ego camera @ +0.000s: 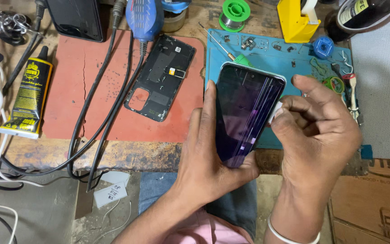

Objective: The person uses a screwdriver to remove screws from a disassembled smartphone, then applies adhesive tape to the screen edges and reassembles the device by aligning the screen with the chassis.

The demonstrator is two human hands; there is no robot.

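- The left hand (204, 149) cups a phone (244, 113) from below and along its left edge, fingers wrapped behind it, thumb up the side; the dark screen shows cracks and pale vertical lines.
- The right hand (317, 131) is curled, its fingertips pinched on a small white piece (277, 113) at the phone's right edge.
- The phone is held tilted above the near edge of the worn wooden surface (127, 156).
- Behind the right hand lies a blue mat (267, 56) strewn with small parts, with a screwdriver (224, 47) on it.
- Left of the left hand is a red mat (75, 95) bearing a black back cover (161, 77), black cables (98, 113) crossing it.
- Further left lies a yellow glue tube (28, 99).
- Below the hands, grey floor (37, 212) with paper scraps (110, 192).
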